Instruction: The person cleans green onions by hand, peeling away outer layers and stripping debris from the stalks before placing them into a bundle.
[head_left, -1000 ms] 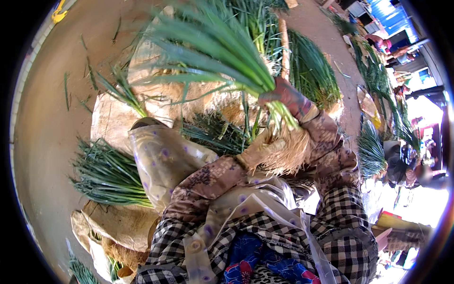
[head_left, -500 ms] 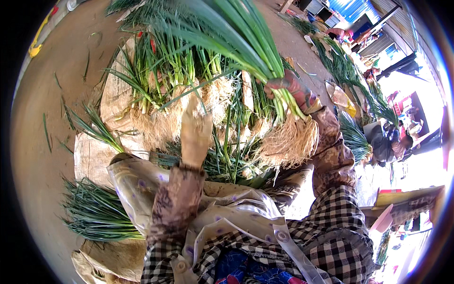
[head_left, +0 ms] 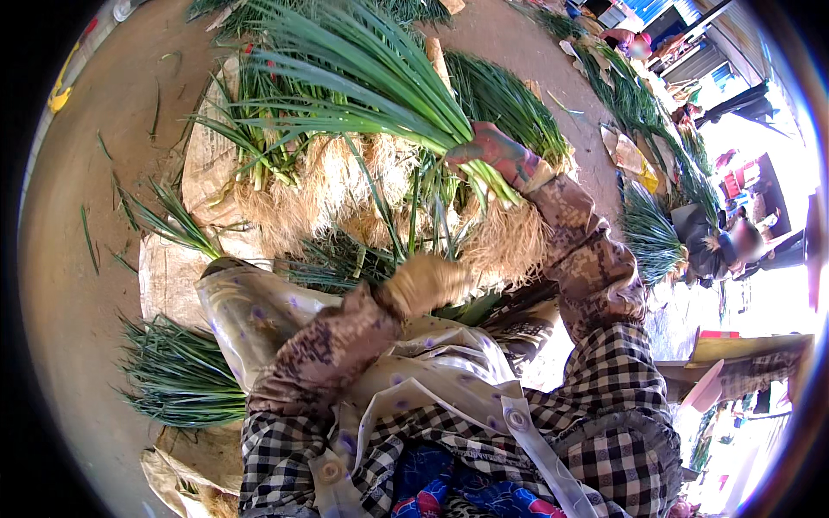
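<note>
My right hand [head_left: 499, 157], in a patterned glove, is closed around the stalks of a bunch of green onions [head_left: 419, 108]. The leaves fan up and to the left, and the pale stringy roots [head_left: 505, 246] hang below the fist. My left hand [head_left: 430, 283], in a tan glove, is just left of and below those roots. Motion smears its fingers, so what they do cannot be made out. Behind both hands lies a pile of green onions with bushy roots [head_left: 332, 181]. Loose green leaves [head_left: 337, 263] lie between the pile and my lap.
Sacking [head_left: 173, 276] lies under the pile. Another bundle of green onions [head_left: 177, 375] rests by my left knee, and one more [head_left: 509, 99] lies beyond my right hand. A clear spotted apron [head_left: 268, 324] covers my lap. Other people [head_left: 721, 246] are among onions on the right.
My left hand has swung down and to the right, toward the roots of the held bunch. My right hand has moved slightly left and up with the bunch, uncovering the bundle behind it.
</note>
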